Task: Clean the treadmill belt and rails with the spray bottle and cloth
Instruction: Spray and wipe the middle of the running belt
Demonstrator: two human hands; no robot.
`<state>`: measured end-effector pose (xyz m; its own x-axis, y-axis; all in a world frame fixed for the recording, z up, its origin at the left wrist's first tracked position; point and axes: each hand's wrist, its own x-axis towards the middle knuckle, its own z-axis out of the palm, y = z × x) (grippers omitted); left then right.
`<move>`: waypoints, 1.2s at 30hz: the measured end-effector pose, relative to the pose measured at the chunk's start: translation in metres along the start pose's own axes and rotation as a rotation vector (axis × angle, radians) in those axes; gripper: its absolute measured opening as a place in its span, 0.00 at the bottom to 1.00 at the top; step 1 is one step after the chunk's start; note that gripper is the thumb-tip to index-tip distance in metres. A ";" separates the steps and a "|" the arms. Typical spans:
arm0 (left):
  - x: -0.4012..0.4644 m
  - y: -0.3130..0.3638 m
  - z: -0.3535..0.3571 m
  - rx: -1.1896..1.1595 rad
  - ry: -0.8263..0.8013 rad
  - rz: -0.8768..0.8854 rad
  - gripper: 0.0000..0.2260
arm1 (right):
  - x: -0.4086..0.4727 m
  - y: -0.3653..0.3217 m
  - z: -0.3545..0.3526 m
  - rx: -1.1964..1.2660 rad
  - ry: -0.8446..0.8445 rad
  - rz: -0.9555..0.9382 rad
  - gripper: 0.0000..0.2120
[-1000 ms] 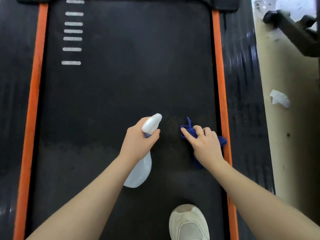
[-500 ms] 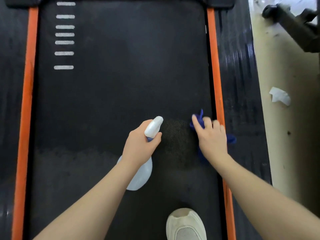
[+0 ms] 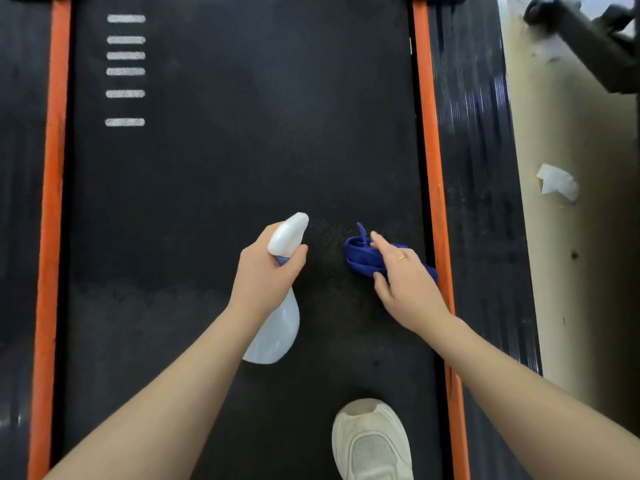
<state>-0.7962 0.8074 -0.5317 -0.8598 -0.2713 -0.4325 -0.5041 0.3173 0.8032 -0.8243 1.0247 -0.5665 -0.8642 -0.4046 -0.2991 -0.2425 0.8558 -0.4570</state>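
Half of the crumpled blue cloth (image 3: pixel 362 255) is hidden under your right hand (image 3: pixel 405 284), and your left hand (image 3: pixel 266 275) covers the neck of the translucent white plastic spray bottle (image 3: pixel 277 327). One white sneaker (image 3: pixel 372 441) is cut off at the bottom edge. You have one bottle, one cloth and two orange side rails (image 3: pixel 427 140). Your left fingers are wrapped around the bottle above the black treadmill belt (image 3: pixel 242 133). Your right fingers lie fairly straight, pressing the cloth onto the belt beside the right rail.
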 end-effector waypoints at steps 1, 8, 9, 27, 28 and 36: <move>-0.001 0.000 -0.001 -0.001 0.003 0.002 0.18 | -0.001 0.002 -0.002 0.013 -0.015 0.028 0.26; -0.011 -0.001 -0.006 -0.006 0.024 0.035 0.18 | 0.017 -0.013 -0.020 -0.242 0.285 0.009 0.21; -0.012 -0.001 -0.006 -0.009 0.028 0.039 0.18 | 0.017 -0.014 -0.015 -0.229 0.286 -0.039 0.24; -0.006 -0.004 -0.007 -0.030 0.071 0.018 0.16 | 0.034 0.001 0.052 -0.464 0.406 -0.346 0.22; -0.006 -0.004 -0.007 -0.028 0.072 0.017 0.15 | 0.043 0.002 0.049 -0.462 0.417 -0.366 0.21; -0.008 0.001 -0.006 -0.022 0.056 0.011 0.15 | 0.032 -0.025 0.058 -0.420 0.311 -0.433 0.15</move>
<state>-0.7892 0.8041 -0.5249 -0.8589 -0.3190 -0.4006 -0.4925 0.3003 0.8169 -0.8199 0.9713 -0.6131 -0.7216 -0.6816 0.1212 -0.6921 0.7151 -0.0981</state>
